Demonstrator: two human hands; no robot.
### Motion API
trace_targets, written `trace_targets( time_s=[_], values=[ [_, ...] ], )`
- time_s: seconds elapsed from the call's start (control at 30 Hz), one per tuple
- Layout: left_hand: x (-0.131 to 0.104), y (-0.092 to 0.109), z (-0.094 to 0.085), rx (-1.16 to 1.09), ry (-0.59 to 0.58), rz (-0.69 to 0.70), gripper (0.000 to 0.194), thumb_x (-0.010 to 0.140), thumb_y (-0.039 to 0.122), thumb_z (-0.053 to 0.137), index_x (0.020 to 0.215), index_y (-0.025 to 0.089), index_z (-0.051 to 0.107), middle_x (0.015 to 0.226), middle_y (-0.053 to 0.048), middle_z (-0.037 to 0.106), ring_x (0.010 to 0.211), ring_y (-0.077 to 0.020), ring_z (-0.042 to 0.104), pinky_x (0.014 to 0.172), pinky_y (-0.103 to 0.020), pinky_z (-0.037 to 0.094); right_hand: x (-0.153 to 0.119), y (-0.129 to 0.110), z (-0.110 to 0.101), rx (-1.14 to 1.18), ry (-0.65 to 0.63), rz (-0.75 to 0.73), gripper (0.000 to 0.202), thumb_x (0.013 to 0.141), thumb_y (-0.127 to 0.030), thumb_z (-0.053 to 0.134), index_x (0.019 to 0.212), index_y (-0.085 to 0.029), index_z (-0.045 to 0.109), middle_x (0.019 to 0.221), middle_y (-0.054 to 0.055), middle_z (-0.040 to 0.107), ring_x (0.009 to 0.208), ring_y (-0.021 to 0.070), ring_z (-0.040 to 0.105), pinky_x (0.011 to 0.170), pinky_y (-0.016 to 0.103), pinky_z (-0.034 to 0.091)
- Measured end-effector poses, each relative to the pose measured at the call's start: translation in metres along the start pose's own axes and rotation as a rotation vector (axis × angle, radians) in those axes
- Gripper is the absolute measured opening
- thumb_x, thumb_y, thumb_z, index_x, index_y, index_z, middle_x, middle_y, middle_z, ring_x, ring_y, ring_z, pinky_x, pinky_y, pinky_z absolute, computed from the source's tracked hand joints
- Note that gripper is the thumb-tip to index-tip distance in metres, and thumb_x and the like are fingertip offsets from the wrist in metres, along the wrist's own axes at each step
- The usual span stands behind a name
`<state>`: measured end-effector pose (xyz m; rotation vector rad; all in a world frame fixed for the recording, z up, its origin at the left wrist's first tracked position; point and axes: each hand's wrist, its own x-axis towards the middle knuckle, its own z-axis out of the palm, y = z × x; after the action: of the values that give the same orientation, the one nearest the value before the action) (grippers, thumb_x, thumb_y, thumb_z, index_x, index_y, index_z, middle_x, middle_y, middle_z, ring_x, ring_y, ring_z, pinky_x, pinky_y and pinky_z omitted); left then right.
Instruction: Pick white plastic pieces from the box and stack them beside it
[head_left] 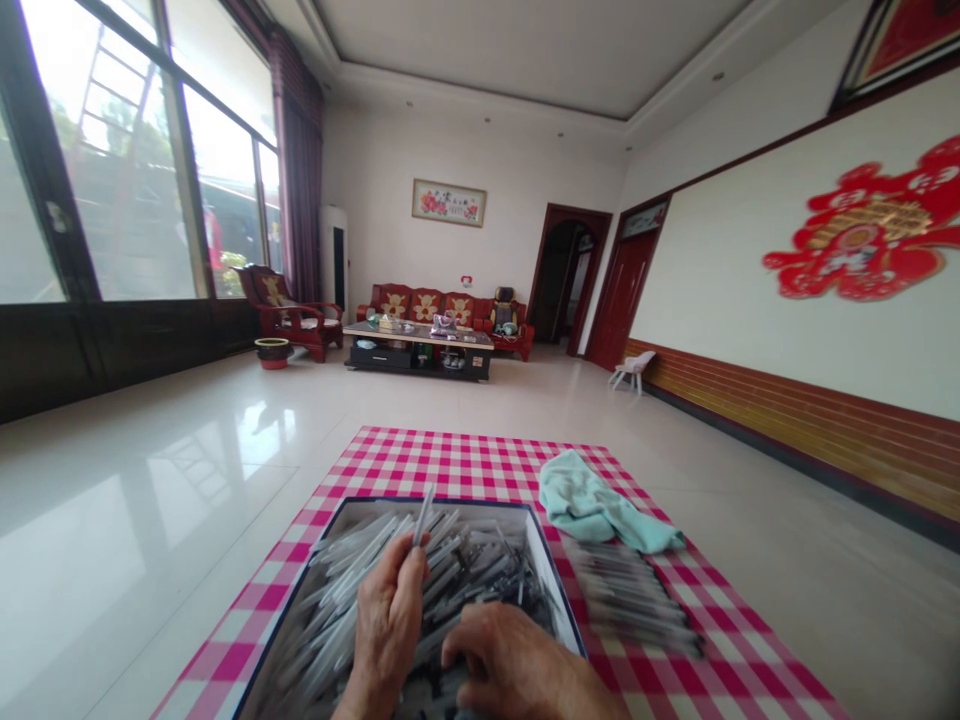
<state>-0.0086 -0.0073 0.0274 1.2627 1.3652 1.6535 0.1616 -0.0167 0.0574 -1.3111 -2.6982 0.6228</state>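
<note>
My left hand [391,600] is closed around a clear pen barrel [424,515], which points up and away above the box. Under both hands lies a shallow box [553,565] with white inner walls and a dark blue rim. Translucent pen barrels [345,575] fill its left side, and dark pen parts [499,580] are mixed in toward the right. My right hand [510,655] is low over the near right part of the box, its fingers curled inward; what they grip is hidden. Right of the box lies a row of pens [634,600] with dark ends, slightly blurred.
A pink-and-white checked cloth [480,455] covers the table. Behind the row of pens lies a crumpled mint-green cloth [592,500]. Farther off stand a low coffee table [420,350], a red wooden sofa [397,300], an armchair [289,310] and a small chair [634,370].
</note>
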Motion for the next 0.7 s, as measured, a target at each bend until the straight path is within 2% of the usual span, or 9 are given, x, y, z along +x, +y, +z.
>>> trace_targets(
  time_s=[0.13, 0.23, 0.37, 0.5, 0.6, 0.7],
  values=[
    [-0.001, 0.003, 0.0, 0.002, -0.002, -0.003, 0.037, 0.084, 0.05, 0.052, 0.096, 0.017, 0.066, 0.064, 0.003, 0.053, 0.056, -0.0131, 0.047, 0.052, -0.023, 0.036, -0.002, 0.002, 0.004, 0.038, 0.068, -0.028, 0.026, 0.068, -0.029, 0.072, 0.094, -0.029, 0.077, 0.092, 0.001, 0.075, 0.087, 0.0191, 0.066, 0.074, 0.021, 0.046],
    [-0.002, 0.006, 0.0, 0.004, -0.008, -0.006, 0.037, 0.085, 0.049, 0.051, 0.099, 0.018, 0.065, 0.064, 0.003, 0.053, 0.059, -0.014, 0.049, 0.054, -0.023, 0.037, 0.0, 0.01, 0.006, 0.024, 0.064, -0.06, 0.018, 0.067, -0.025, 0.069, 0.08, -0.031, 0.079, 0.074, -0.002, 0.075, 0.071, 0.0163, 0.065, 0.063, 0.021, 0.044],
    [-0.002, 0.008, 0.0, 0.009, -0.002, -0.004, 0.037, 0.085, 0.049, 0.051, 0.1, 0.018, 0.065, 0.064, 0.003, 0.054, 0.059, -0.0144, 0.05, 0.054, -0.023, 0.038, -0.002, 0.017, -0.003, 0.024, 0.029, -0.036, 0.017, 0.066, -0.021, 0.067, 0.073, -0.03, 0.079, 0.059, -0.004, 0.071, 0.056, 0.0139, 0.061, 0.052, 0.021, 0.038],
    [-0.002, 0.007, 0.0, 0.009, 0.019, -0.001, 0.039, 0.085, 0.049, 0.052, 0.103, 0.017, 0.066, 0.064, 0.003, 0.052, 0.056, -0.0132, 0.047, 0.052, -0.023, 0.038, -0.006, 0.021, -0.016, 0.102, 0.044, -0.068, 0.025, 0.068, -0.016, 0.061, 0.081, -0.027, 0.079, 0.068, -0.003, 0.073, 0.059, 0.0128, 0.06, 0.053, 0.02, 0.037],
    [-0.002, 0.008, 0.0, 0.019, 0.043, 0.024, 0.04, 0.086, 0.05, 0.051, 0.103, 0.017, 0.066, 0.06, 0.005, 0.048, 0.052, -0.0116, 0.042, 0.049, -0.022, 0.035, -0.005, 0.026, -0.02, 0.14, 0.137, -0.062, 0.025, 0.07, -0.013, 0.057, 0.082, -0.023, 0.077, 0.076, -0.001, 0.072, 0.067, 0.0133, 0.062, 0.06, 0.02, 0.041],
    [-0.002, 0.009, 0.001, 0.035, 0.079, 0.069, 0.044, 0.086, 0.054, 0.052, 0.1, 0.016, 0.069, 0.058, 0.004, 0.048, 0.052, -0.0114, 0.042, 0.05, -0.022, 0.037, -0.006, 0.031, -0.023, 0.124, 0.234, -0.013, 0.022, 0.072, -0.011, 0.056, 0.078, -0.021, 0.074, 0.078, 0.001, 0.069, 0.072, 0.0136, 0.062, 0.066, 0.021, 0.042]
  ],
)
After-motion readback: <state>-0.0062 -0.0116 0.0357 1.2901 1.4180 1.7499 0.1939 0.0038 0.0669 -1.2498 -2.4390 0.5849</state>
